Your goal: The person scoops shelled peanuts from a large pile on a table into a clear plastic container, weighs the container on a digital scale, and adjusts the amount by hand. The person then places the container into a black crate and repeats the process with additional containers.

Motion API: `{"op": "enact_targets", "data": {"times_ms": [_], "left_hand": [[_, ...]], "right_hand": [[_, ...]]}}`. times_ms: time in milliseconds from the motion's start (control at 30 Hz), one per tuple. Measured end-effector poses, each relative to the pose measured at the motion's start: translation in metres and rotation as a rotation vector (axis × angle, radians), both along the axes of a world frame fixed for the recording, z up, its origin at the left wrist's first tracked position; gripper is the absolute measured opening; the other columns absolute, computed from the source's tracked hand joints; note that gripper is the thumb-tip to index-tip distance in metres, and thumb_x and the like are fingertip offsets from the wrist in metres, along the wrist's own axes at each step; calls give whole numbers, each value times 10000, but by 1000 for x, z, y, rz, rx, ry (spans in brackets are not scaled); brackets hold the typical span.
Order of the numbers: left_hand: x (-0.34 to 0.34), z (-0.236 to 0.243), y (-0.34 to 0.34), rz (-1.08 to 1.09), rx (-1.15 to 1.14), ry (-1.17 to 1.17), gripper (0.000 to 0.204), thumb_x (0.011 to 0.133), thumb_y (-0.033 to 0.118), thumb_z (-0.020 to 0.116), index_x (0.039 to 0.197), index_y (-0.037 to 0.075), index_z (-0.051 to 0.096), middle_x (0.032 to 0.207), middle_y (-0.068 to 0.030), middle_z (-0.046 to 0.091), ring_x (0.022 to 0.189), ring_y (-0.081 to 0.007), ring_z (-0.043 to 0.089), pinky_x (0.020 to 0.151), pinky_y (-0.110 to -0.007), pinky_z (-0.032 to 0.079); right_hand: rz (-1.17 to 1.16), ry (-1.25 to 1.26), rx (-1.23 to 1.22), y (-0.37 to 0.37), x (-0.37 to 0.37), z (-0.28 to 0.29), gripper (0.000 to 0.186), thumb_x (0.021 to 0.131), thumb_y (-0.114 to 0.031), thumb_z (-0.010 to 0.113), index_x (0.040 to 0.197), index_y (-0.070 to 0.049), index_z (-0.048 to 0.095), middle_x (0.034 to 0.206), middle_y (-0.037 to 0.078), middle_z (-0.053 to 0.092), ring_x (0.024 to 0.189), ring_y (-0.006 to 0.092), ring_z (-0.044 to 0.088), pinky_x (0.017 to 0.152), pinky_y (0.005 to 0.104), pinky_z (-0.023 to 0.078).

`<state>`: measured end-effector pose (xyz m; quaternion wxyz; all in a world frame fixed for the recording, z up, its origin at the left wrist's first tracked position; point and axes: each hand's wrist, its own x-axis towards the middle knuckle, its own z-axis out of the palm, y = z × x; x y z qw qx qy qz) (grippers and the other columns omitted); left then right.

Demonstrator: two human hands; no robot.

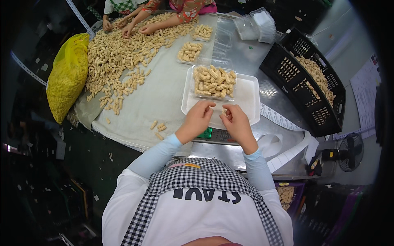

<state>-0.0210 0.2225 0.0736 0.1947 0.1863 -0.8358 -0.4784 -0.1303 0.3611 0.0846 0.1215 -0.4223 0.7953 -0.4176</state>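
Observation:
A clear plastic box full of pale finger-shaped snack pieces sits on the white tray of a scale. My left hand rests at the tray's near edge, fingers curled, just below the box. My right hand is beside it and pinches one snack piece between its fingertips. Three loose pieces lie on the cloth to the left of my left hand.
A big heap of snacks covers the grey cloth, with other people's hands sorting at the far end. Filled boxes, stacked empty boxes, a yellow sack, a black crate, paper label strips and a small fan surround the scale.

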Motion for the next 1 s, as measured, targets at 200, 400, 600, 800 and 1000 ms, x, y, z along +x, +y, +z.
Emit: {"op": "enact_targets", "data": {"times_ms": [200, 400, 600, 800, 1000], "left_hand": [[32, 23, 3, -83, 1402, 116, 376, 1009, 333, 391, 1169, 19, 521, 1075, -85, 602, 900, -150, 594, 725, -292, 493], [80, 0, -40, -160, 1719, 391, 266, 951, 303, 458, 897, 70, 576, 913, -92, 581, 769, -197, 533, 653, -309, 432], [93, 11, -33, 227, 1596, 396, 227, 912, 240, 461, 785, 73, 547, 870, -94, 569, 806, -218, 525, 695, -350, 433], [87, 7, -31, 256, 1590, 361, 323, 951, 302, 472, 685, 119, 475, 760, -51, 503, 726, -184, 478, 632, -323, 399], [77, 2, -35, 63, 1579, 383, 396, 999, 371, 434, 681, 137, 453, 620, 24, 347, 574, -117, 328, 514, -250, 294]], "right_hand": [[258, -208, -150, -16, 28, 41, 333, 793, -128, 715, 1051, 5, 553, 832, 102, 589, 716, 176, 591, 661, 307, 503], [-15, -22, -309, -22, -25, 67, 180, 849, -155, 666, 959, -16, 632, 834, 85, 632, 707, 167, 598, 648, 274, 487], [-82, 40, -130, -5, -53, 67, 176, 858, -148, 641, 975, -16, 638, 867, 102, 677, 748, 178, 644, 671, 287, 495], [-82, 123, -112, -5, -69, 53, 200, 829, -138, 645, 997, -29, 630, 887, 85, 660, 731, 214, 625, 669, 304, 489], [-35, 260, -128, -25, -90, 36, 261, 804, -123, 669, 1051, -62, 612, 916, 69, 614, 699, 195, 591, 659, 321, 481]]}}
